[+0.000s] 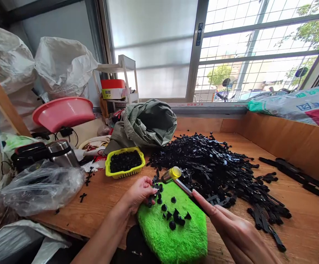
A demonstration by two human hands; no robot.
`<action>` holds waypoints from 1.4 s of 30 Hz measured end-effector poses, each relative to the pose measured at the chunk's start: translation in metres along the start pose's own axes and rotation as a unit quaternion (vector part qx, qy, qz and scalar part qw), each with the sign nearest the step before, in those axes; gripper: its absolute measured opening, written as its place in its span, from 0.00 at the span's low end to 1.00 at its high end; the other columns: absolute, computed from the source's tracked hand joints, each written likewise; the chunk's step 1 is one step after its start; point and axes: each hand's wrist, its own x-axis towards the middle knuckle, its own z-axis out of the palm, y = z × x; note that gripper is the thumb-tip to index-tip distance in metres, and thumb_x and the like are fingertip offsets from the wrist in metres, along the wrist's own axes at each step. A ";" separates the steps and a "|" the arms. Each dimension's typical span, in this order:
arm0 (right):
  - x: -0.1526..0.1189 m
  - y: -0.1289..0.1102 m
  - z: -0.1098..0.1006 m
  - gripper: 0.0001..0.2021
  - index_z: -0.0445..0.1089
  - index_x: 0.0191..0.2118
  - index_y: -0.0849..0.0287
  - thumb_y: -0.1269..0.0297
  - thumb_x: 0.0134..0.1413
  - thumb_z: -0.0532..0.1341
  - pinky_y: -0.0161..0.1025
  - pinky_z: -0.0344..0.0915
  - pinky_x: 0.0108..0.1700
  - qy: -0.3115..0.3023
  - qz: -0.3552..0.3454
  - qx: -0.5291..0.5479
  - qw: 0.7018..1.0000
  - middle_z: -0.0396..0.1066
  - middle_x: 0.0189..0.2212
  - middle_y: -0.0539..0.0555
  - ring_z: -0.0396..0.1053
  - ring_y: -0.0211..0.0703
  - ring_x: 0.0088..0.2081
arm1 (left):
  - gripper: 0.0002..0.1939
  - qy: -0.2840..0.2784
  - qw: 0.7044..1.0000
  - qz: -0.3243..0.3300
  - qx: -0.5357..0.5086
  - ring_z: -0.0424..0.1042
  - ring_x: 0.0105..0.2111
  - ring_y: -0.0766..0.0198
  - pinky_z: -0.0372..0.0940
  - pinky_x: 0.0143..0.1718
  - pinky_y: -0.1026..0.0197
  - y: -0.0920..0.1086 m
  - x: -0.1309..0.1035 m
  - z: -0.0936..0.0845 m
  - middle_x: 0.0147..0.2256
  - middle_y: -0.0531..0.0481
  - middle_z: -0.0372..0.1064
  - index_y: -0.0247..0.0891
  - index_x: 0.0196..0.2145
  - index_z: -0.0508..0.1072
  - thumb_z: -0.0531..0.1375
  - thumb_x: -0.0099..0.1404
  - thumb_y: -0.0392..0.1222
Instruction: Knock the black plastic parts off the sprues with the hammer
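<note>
From the head view, here you are: your left hand (141, 192) is pinching a black plastic piece (154, 190) at the edge of the green cloth pad (186, 238), and your right hand (227, 220) is wrapped round the handle of a yellow-faced hammer (169, 176), index finger laid along it! Loose black caps (172, 225) dot the pad in front of you. Lettering now: the plastic bag (288, 106) at right shows big blue characters, too creased to read whole; red print on the window sill (186, 104) is too small.
</note>
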 end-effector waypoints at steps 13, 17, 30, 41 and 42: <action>-0.001 0.000 0.011 0.25 0.47 0.60 0.45 0.72 0.58 0.42 0.39 0.67 0.35 -0.040 0.006 -0.015 0.999 0.68 0.42 0.52 0.69 0.47 0.39 | 0.16 0.007 1.000 0.015 0.011 0.56 0.14 0.77 0.50 0.14 0.73 -0.002 0.001 0.000 0.18 0.62 0.58 0.37 0.27 0.57 0.62 0.42 0.38; -0.003 0.000 0.016 0.25 0.43 0.61 0.48 0.71 0.59 0.39 0.44 0.66 0.37 -0.028 0.024 0.001 0.999 0.64 0.48 0.56 0.66 0.49 0.43 | 0.17 0.004 1.000 0.015 0.008 0.57 0.14 0.76 0.52 0.14 0.72 -0.004 0.003 -0.001 0.18 0.62 0.58 0.37 0.27 0.57 0.63 0.42 0.38; -0.040 0.031 0.011 0.21 0.47 0.61 0.50 0.64 0.63 0.43 0.39 0.53 0.52 0.049 0.083 0.068 0.993 0.53 0.56 0.47 0.54 0.44 0.53 | 0.17 -0.016 0.998 0.010 -0.059 0.63 0.24 0.73 0.52 0.20 0.73 -0.007 -0.043 -0.012 0.27 0.53 0.67 0.36 0.35 0.69 0.64 0.46 0.43; -0.044 0.031 0.012 0.21 0.47 0.61 0.48 0.63 0.63 0.44 0.39 0.49 0.53 0.024 0.056 0.094 0.994 0.50 0.57 0.45 0.50 0.43 0.55 | 0.18 0.025 0.968 0.104 0.226 0.63 0.22 0.66 0.54 0.23 0.66 -0.015 -0.043 0.002 0.24 0.49 0.73 0.35 0.37 0.76 0.58 0.53 0.49; -0.044 0.030 0.011 0.21 0.48 0.60 0.48 0.63 0.62 0.44 0.39 0.50 0.53 0.026 0.053 0.094 0.994 0.51 0.56 0.46 0.51 0.44 0.54 | 0.17 0.029 0.962 0.113 0.246 0.64 0.23 0.65 0.55 0.24 0.65 -0.014 -0.044 0.002 0.25 0.49 0.74 0.36 0.37 0.76 0.58 0.54 0.48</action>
